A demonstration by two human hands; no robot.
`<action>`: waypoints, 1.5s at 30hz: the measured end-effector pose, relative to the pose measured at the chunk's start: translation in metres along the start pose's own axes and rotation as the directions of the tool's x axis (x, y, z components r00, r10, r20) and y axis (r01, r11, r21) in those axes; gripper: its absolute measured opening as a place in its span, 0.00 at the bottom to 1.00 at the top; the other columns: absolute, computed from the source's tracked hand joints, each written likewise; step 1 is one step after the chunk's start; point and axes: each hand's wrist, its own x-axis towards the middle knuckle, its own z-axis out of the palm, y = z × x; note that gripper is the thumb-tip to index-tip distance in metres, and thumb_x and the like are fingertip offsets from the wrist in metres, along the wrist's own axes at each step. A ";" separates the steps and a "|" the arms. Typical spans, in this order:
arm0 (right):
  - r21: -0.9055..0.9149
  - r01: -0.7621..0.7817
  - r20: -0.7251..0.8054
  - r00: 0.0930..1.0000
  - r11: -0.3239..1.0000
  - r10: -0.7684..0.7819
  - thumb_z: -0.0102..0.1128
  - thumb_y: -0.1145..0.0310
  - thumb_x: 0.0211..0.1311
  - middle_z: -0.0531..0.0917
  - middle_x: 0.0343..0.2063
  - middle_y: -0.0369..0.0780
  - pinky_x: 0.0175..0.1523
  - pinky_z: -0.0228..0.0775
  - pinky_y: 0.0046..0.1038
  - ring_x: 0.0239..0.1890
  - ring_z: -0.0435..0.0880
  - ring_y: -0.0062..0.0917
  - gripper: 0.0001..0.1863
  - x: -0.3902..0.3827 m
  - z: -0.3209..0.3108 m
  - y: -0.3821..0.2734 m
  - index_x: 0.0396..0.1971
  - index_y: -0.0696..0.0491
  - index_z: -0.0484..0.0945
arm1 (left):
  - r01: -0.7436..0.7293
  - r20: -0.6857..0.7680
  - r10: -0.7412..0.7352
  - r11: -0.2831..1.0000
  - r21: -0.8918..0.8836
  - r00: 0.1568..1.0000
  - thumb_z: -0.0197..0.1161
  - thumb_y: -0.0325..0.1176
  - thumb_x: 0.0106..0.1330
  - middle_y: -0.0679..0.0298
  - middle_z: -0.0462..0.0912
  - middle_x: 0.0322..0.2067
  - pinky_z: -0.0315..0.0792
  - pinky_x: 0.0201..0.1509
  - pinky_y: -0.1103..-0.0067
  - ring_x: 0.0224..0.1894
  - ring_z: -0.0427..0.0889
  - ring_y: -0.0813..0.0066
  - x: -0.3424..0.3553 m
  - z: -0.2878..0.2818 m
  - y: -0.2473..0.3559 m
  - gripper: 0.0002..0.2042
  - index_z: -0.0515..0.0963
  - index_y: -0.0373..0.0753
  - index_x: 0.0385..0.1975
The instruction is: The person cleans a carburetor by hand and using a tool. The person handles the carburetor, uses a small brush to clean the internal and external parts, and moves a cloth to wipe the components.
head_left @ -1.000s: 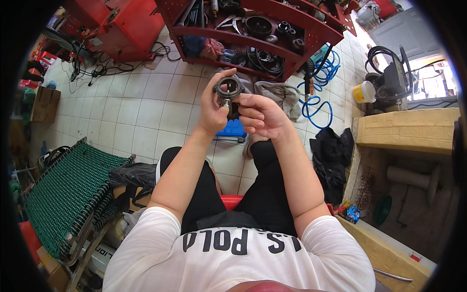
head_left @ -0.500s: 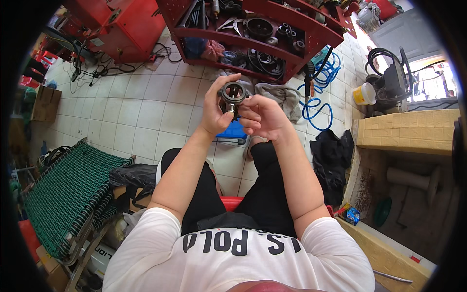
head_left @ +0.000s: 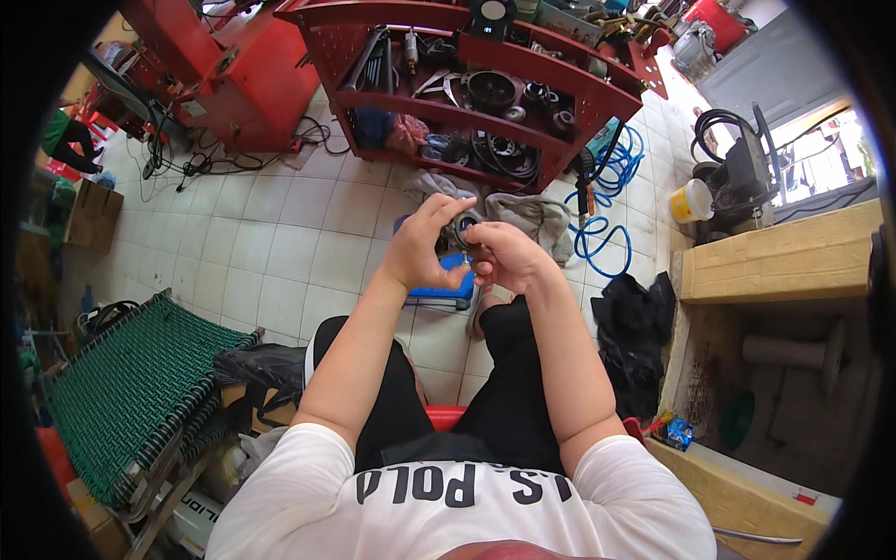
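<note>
A dark, ring-shaped metal part with a hollow centre is up in front of my knees, held between both hands. My left hand curves round its left side, fingers over the top and thumb below. From the right, my right hand has its thumb and index finger on the ring opening, with the other fingers curled beneath. A small shiny stem shows under the ring, near my left thumb. Much of the part is hidden behind my fingers. Under my hands, a blue plastic case lies on the tiles.
Ahead stands a red tool cart with metal parts on its shelves. Grey cloths and a coiled blue hose lie beside it. A green woven folding bed is at left; a tiled ledge is at right.
Both hands have come slightly lower in view with the metal part, which has turned. My right thumb and finger have moved onto the ring opening. The view has tilted up a little.
</note>
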 end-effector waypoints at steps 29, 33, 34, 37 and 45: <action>0.111 -0.036 0.041 0.999 0.993 0.032 0.65 0.63 0.69 0.70 0.16 0.27 0.30 0.74 0.33 0.18 0.73 0.17 0.12 0.003 -0.005 0.005 0.27 0.47 0.74 | 0.025 -0.021 -0.024 0.999 0.033 0.999 0.77 0.36 0.38 0.54 0.81 0.51 0.82 0.52 0.65 0.49 0.84 0.50 0.001 -0.006 0.006 0.44 0.76 0.40 0.66; 0.197 -0.088 0.103 0.992 0.976 0.069 0.65 0.63 0.70 0.70 0.15 0.28 0.32 0.75 0.33 0.18 0.74 0.17 0.13 0.007 -0.016 0.006 0.25 0.45 0.73 | 0.026 -0.016 -0.025 0.999 0.037 1.000 0.77 0.36 0.38 0.55 0.81 0.50 0.82 0.52 0.65 0.49 0.85 0.51 0.002 -0.005 0.007 0.45 0.76 0.40 0.66; 0.200 -0.088 0.100 0.993 0.976 0.069 0.65 0.63 0.70 0.70 0.15 0.27 0.32 0.75 0.32 0.18 0.74 0.17 0.13 0.009 -0.017 0.006 0.24 0.45 0.73 | 0.031 -0.021 -0.030 0.999 0.029 0.999 0.77 0.35 0.37 0.54 0.81 0.50 0.82 0.52 0.65 0.49 0.85 0.51 0.002 -0.005 0.008 0.44 0.76 0.40 0.65; 0.192 -0.086 0.076 0.994 0.978 0.073 0.65 0.64 0.70 0.70 0.15 0.26 0.32 0.74 0.31 0.18 0.74 0.16 0.13 0.007 -0.013 0.005 0.24 0.44 0.73 | 0.045 -0.028 -0.045 0.999 0.021 0.999 0.75 0.34 0.37 0.54 0.81 0.50 0.81 0.52 0.65 0.48 0.84 0.50 0.002 -0.003 0.010 0.43 0.78 0.41 0.64; 0.180 -0.085 0.084 0.994 0.980 0.071 0.65 0.64 0.70 0.70 0.16 0.25 0.31 0.73 0.30 0.18 0.73 0.14 0.11 0.010 -0.017 0.007 0.27 0.44 0.73 | 0.017 -0.029 -0.016 0.999 0.038 0.999 0.76 0.36 0.37 0.54 0.82 0.50 0.82 0.52 0.65 0.48 0.85 0.50 0.004 -0.002 0.011 0.42 0.78 0.40 0.64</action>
